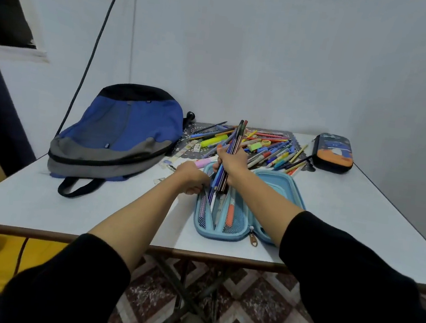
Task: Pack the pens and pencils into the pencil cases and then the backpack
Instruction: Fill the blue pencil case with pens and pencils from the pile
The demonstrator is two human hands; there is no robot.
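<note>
Early stage: right hand (pixel 231 163) grips a pen bundle (pixel 236 137) over the open blue pencil case (pixel 276 181), left hand (pixel 191 177) pinches its pocket edge; pen pile (pixel 264 147), dark pencil case (pixel 332 153) and backpack (pixel 118 133) wait on the table (pixel 360 219).

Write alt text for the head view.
A right hand holds a bundle of pens end-down in an open light-blue pencil case that the left hand grips. Behind on the table lie loose pens, a blue backpack and a closed dark pencil case.

Pens (pixel 236 137) in right hand (pixel 233 163): lower tips hidden inside blue pencil case (pixel 200 221). Left hand (pixel 191 176) fingers mostly tucked under. Pile (pixel 270 147) at 12 o'clock: too small to sort.
</note>
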